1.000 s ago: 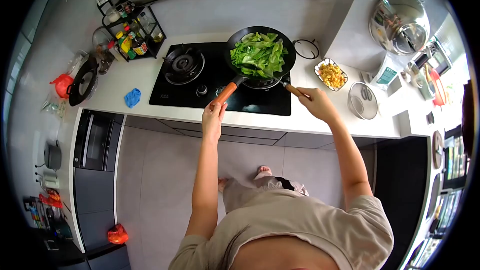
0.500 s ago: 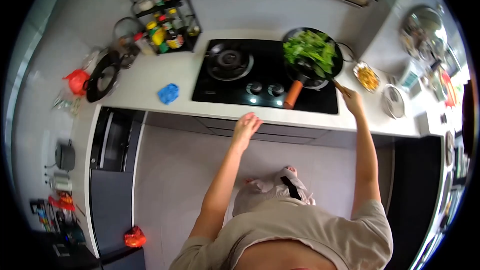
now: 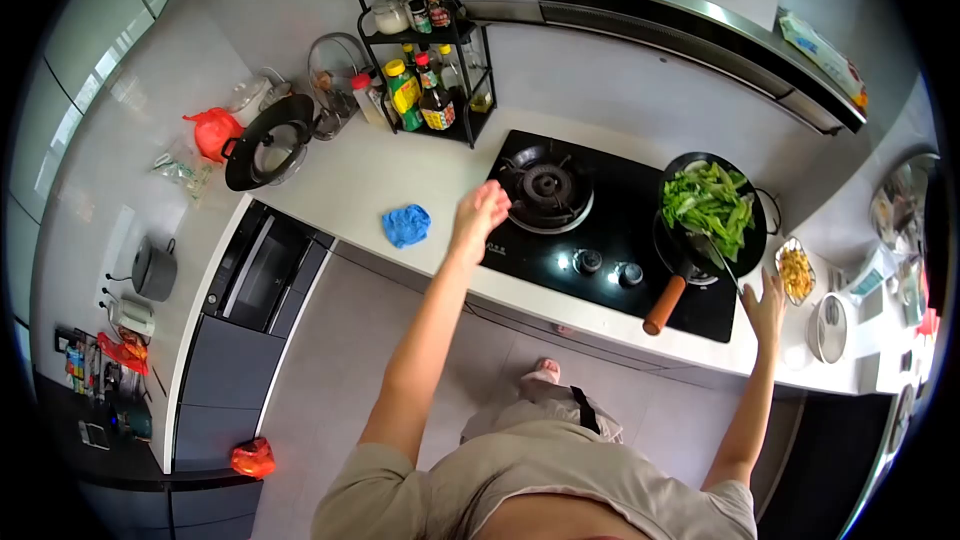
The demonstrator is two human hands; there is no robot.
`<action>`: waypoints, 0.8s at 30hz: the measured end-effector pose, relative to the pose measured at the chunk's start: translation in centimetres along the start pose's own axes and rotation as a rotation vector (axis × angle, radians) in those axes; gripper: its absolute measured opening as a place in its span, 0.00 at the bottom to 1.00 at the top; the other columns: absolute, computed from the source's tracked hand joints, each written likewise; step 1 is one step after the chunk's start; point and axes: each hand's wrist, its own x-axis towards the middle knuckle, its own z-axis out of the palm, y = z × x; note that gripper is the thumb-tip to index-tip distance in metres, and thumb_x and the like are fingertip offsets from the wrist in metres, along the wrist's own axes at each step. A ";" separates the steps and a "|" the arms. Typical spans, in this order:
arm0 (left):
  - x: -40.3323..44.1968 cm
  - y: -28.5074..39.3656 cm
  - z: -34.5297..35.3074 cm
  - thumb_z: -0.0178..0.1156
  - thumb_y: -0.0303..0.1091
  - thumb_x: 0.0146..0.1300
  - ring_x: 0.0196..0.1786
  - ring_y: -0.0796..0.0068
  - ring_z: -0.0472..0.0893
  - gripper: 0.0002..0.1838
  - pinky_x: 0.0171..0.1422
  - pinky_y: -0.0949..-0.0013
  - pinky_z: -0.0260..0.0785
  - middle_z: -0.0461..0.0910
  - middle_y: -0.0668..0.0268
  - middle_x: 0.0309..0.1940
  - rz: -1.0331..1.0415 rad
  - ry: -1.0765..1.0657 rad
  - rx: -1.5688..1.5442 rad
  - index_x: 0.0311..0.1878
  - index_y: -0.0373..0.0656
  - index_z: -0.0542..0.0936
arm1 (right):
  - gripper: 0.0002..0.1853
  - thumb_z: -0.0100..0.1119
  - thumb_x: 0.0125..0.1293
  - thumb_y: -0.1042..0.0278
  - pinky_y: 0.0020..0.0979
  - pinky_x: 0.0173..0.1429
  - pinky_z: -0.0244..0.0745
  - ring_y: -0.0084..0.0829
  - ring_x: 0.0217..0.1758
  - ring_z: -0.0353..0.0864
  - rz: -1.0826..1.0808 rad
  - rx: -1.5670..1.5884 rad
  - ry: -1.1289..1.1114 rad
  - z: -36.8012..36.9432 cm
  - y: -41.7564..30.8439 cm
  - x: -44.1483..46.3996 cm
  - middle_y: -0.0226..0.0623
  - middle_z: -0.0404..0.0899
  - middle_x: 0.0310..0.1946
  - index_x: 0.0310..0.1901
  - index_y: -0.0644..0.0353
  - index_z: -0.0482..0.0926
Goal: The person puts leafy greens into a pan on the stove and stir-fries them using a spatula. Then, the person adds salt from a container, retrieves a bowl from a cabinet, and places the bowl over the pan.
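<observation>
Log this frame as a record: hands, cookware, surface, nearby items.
Cooking surface: flat black hob, two round dark knobs, lit beside them
Left hand: apparently empty, near the round black burner
Right hand: at the outer end of a thin metal-shafted utensil; grip unclear
Cookware: round black pan, orange-brown handle, on the hob's right side
Contents: green leafy vegetables
Left of hob: crumpled blue cloth
Right of hob: chunky yellow food, round mesh strainer

Two hands [image 3: 482, 208] [image 3: 765, 308] — two black pans [image 3: 757, 227] [image 3: 245, 165], two stove knobs [image 3: 590, 260] [image 3: 630, 274] — one grey pot [image 3: 153, 272], one blue cloth [image 3: 406, 226], one sieve [image 3: 828, 328].
</observation>
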 end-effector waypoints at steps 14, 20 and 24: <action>26.8 28.4 -4.2 0.57 0.56 0.65 0.62 0.67 0.71 0.33 0.67 0.63 0.61 0.73 0.57 0.57 0.531 0.136 0.291 0.61 0.36 0.70 | 0.22 0.59 0.59 0.72 0.37 0.58 0.69 0.49 0.54 0.75 -0.384 0.676 0.006 -2.4 -28.7 16.5 0.50 0.74 0.51 0.56 0.65 0.74; 38.6 38.3 -4.8 0.55 0.53 0.64 0.54 0.62 0.78 0.30 0.60 0.65 0.65 0.79 0.53 0.50 0.787 0.300 0.456 0.55 0.31 0.75 | 0.22 0.60 0.59 0.72 0.38 0.57 0.70 0.50 0.54 0.75 -0.360 0.672 -0.004 -0.7 -36.4 19.1 0.53 0.74 0.52 0.56 0.64 0.75; 43.8 42.0 -4.4 0.53 0.55 0.66 0.60 0.61 0.74 0.32 0.63 0.66 0.63 0.77 0.49 0.54 0.750 0.398 0.600 0.54 0.31 0.77 | 0.22 0.60 0.59 0.71 0.38 0.55 0.71 0.50 0.52 0.75 -0.331 0.640 -0.003 0.1 -39.0 19.1 0.53 0.74 0.51 0.57 0.63 0.74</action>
